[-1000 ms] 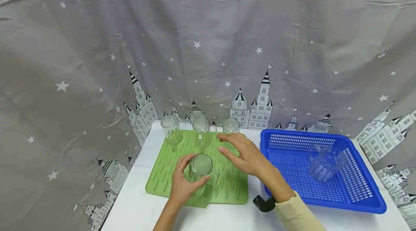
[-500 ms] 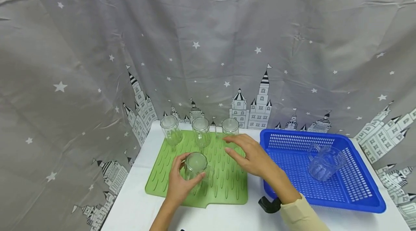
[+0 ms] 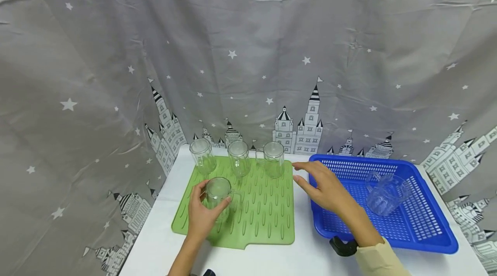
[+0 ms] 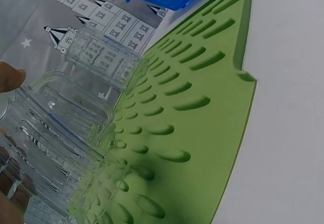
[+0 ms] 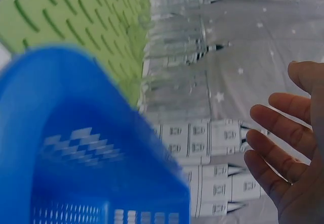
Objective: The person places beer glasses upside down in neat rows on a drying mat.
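Glass mug (image 3: 218, 193) half behind fingers (image 3: 205, 184)

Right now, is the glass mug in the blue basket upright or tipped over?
Tipped. The glass mug lies on its side on the floor of the blue basket, apart from both hands.

Mat (image 3: 264, 215) left of basket (image 3: 427, 241); cup (image 3: 386, 196) in basket.

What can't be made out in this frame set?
- Left wrist view: most of the left hand is cut off by the edge; only fingertips show beside the cup.
- Right wrist view: the basket is motion-blurred, its contents unseen.
- Head view: the black object is half hidden by the sleeve; the basket cup is too clear to read.
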Tool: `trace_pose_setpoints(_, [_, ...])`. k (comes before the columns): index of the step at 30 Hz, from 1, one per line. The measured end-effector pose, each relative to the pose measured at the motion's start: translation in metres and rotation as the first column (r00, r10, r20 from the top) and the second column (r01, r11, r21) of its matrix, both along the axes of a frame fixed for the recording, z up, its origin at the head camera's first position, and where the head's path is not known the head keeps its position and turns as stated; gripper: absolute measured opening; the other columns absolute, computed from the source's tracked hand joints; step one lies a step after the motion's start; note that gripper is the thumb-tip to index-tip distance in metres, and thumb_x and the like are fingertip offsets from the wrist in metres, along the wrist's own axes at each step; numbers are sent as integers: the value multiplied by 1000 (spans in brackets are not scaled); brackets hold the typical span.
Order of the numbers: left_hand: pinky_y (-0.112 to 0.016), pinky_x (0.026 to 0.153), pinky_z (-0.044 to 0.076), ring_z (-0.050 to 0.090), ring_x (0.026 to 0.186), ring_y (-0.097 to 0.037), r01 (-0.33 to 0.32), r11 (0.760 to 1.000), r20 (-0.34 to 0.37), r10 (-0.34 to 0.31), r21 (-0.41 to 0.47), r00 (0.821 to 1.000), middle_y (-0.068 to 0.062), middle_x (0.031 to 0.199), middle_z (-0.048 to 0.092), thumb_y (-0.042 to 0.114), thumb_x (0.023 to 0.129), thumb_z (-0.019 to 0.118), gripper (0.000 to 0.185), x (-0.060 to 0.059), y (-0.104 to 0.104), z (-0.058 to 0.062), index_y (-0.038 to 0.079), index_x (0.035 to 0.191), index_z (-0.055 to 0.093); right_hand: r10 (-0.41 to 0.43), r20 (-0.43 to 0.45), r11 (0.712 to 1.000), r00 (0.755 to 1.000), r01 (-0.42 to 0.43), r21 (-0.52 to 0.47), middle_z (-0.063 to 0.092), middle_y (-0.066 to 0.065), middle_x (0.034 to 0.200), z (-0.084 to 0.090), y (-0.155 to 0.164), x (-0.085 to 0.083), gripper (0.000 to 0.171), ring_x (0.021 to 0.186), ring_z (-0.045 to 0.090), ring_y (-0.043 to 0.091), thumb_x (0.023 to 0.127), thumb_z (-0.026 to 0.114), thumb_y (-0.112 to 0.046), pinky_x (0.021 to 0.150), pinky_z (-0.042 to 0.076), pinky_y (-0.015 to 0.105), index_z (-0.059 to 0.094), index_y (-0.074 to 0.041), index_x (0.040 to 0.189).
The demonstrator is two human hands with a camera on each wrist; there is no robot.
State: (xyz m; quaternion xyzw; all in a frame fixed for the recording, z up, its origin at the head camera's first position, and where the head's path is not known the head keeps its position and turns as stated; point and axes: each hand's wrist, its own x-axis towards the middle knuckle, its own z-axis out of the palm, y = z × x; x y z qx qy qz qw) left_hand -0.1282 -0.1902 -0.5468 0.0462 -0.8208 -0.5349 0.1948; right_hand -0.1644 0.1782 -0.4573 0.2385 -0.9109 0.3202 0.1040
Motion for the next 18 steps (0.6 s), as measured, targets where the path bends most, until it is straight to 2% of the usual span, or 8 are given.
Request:
trace_pose_setpoints(7, [-24,110,45,56,128,-19,-48,999,-3,48,-11,999,-11,141,61,21,75,99,84,-6,-5,-3,8,146,56,-63,-2,998,998,63,11,73,7,140,-8,34,4,42,135,64,33,108,66,-34,113,54,60,66,-15,146])
trace_pose_setpoints(12, [-20,110,43,57,131,-23,-71,997,-25,71,-1,997,-13,142,60,20,74,100,86,-10,-7,-5,7,146,55,-120,22,993,993,120,23,74,10,136,-11,60,9,46,136,62,38,110,64,-34,111,53,66,61,-14,151])
trace_pose_setpoints(18, [-13,104,43,54,125,-14,-101,995,-87,101,-2,991,-13,137,59,16,73,100,84,-13,-12,-10,5,144,56,-179,65,982,982,175,66,73,14,138,-12,85,13,50,136,58,41,110,63,-36,110,50,70,57,-12,154])
